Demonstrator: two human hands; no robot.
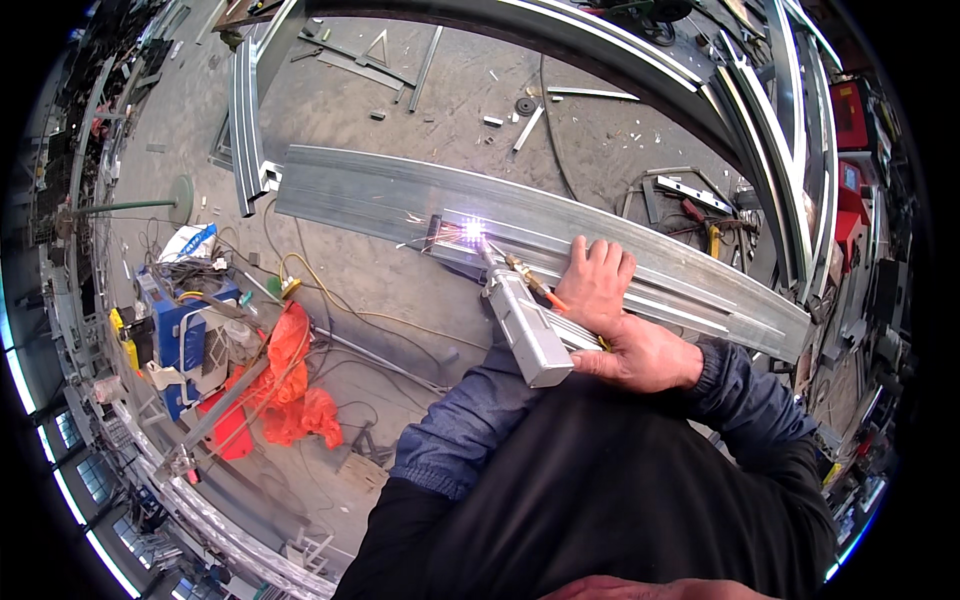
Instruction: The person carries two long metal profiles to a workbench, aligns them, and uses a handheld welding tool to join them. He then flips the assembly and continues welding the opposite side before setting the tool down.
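A handheld welding torch (528,330) with a silver, boxy body points up and left, its nozzle ending in a bright spark on the metal. Around its grip, my right hand (650,350) is closed, thumb toward the body. My left forearm passes beneath the torch, and my left hand (592,283) bears down on the metal profile (670,292) with bent fingers; its wrist is hidden. That profile rests along a wide, long galvanized metal panel (370,190). A small dark block (433,232) stands just left of the spark, where thin bright streaks show.
Steel frame members (250,120) rise at the upper left, and a large frame (600,45) arches across the far side. Left on the floor are a blue case (175,310), orange plastic (295,390) and loose cables. Metal offcuts (530,130) lie beyond the panel; a yellow-handled tool (714,242) is at right.
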